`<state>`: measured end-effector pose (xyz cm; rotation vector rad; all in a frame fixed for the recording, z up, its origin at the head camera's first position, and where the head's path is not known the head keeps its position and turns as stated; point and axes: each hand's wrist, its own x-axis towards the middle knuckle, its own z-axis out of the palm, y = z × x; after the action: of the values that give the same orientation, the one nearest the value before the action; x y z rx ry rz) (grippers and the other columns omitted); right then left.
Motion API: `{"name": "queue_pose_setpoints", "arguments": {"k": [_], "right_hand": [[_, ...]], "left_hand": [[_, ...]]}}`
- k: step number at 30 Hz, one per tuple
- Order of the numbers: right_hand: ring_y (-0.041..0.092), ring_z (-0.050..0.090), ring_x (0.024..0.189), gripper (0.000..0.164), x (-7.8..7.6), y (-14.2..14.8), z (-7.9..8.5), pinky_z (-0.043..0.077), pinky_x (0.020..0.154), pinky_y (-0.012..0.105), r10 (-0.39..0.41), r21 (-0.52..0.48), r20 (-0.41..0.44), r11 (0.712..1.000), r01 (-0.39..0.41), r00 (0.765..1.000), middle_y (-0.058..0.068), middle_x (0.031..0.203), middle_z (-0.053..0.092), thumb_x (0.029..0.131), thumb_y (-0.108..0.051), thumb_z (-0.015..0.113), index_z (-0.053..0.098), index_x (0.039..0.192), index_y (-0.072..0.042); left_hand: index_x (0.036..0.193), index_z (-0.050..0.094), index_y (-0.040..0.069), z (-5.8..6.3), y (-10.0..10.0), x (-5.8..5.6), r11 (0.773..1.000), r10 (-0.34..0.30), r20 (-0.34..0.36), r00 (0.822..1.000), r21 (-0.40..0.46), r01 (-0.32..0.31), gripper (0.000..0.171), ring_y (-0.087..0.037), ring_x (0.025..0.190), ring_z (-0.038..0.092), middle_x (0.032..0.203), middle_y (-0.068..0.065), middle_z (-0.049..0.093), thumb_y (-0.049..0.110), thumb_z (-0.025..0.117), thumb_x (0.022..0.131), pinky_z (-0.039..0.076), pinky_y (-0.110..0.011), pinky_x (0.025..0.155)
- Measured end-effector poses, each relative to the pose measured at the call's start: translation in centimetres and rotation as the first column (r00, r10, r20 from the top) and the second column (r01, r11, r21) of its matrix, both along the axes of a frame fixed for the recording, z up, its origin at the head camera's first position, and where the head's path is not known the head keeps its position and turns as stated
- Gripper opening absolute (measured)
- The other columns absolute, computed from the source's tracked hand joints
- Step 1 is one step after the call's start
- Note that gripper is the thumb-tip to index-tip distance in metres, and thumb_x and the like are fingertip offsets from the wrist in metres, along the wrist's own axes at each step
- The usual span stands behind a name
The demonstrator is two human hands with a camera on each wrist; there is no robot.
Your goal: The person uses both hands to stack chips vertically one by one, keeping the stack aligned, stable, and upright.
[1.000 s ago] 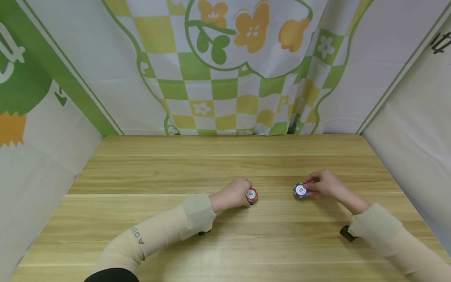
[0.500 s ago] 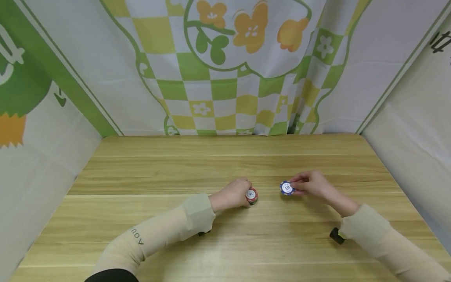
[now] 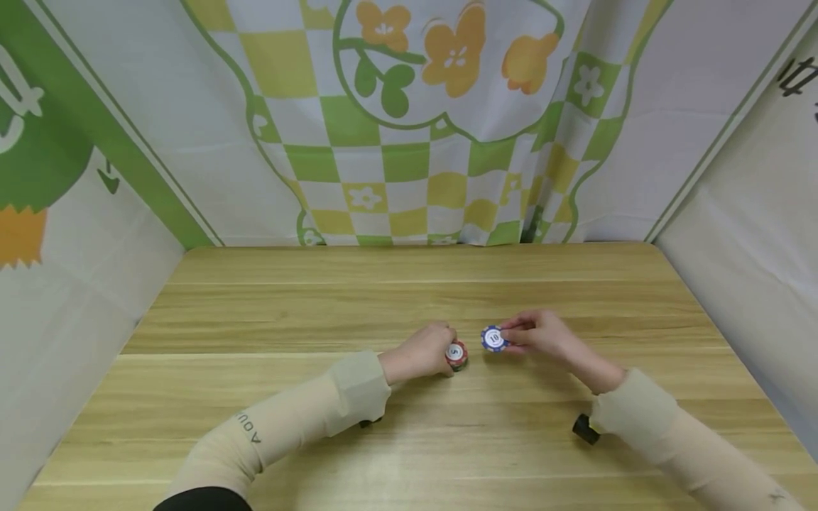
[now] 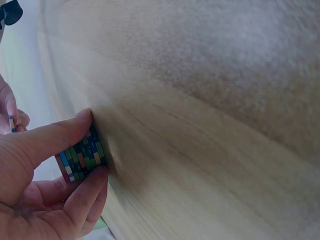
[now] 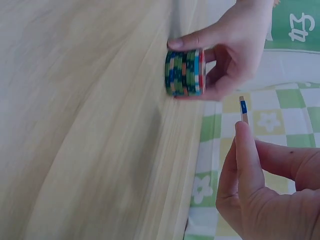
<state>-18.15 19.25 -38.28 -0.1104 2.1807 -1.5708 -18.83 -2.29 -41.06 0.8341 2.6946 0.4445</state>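
Note:
A stack of several poker chips (image 3: 456, 354) stands on the table, a red chip marked 5 on top and mostly green and blue edges below, as the right wrist view shows. My left hand (image 3: 422, 350) grips this stack (image 4: 82, 157) between thumb and fingers from its left side. To the right, my right hand (image 3: 540, 333) pinches a single blue poker chip (image 3: 494, 338) marked 10 by its edge. In the right wrist view that chip (image 5: 243, 107) appears edge-on, raised off the table, with a gap between it and the stack.
The wood-grain table (image 3: 287, 305) spreads around both hands. A checkered, flower-printed cloth (image 3: 409, 170) hangs along its back edge, and white cloth walls (image 3: 754, 213) rise at the sides. Dark wrist devices (image 3: 586, 429) sit under the sleeves.
My right hand has moved left with the blue chip, from well right of the stack to close beside it. My left hand stays in place on the stack.

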Motion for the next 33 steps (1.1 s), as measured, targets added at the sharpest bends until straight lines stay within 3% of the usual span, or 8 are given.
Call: {"name": "queue_pose_setpoints", "arguments": {"k": [10,23,33], "right_hand": [[0.014,0.062,0.077,0.029,-0.4,-1.9,-0.8,0.053,0.075,0.027,-0.002,-0.066,0.056,0.998,0.005,0.998,0.022,0.099,0.058,0.090,0.004,0.052,0.049,0.113,0.021],[0.012,0.061,0.074,0.027,-0.4,-3.5,-2.6,0.053,0.073,0.024,0.001,-0.175,0.103,0.985,0.017,0.995,0.017,0.094,0.057,0.088,0.010,0.050,0.046,0.110,0.025],[0.012,0.064,0.071,0.026,-0.2,-4.3,-3.0,0.053,0.071,0.026,-0.049,-0.144,0.135,0.987,0.069,0.990,0.020,0.094,0.060,0.088,0.007,0.053,0.050,0.110,0.022]], "left_hand": [[0.097,0.061,0.001,0.3,0.2,-0.2,1.000,0.005,0.022,1.000,-0.008,-0.005,0.040,-0.011,0.075,0.052,0.086,-0.002,0.055,0.016,0.083,0.067,0.045,-0.019,0.066],[0.093,0.061,0.002,0.2,0.1,-0.1,1.000,-0.017,-0.031,0.999,-0.004,0.017,0.039,-0.012,0.074,0.051,0.084,-0.002,0.055,0.016,0.084,0.064,0.046,-0.022,0.068],[0.086,0.060,0.004,-0.1,-0.1,-0.1,0.999,-0.012,-0.022,1.000,0.035,0.012,0.034,-0.011,0.071,0.050,0.080,-0.001,0.053,0.013,0.084,0.063,0.045,-0.023,0.066]]}}
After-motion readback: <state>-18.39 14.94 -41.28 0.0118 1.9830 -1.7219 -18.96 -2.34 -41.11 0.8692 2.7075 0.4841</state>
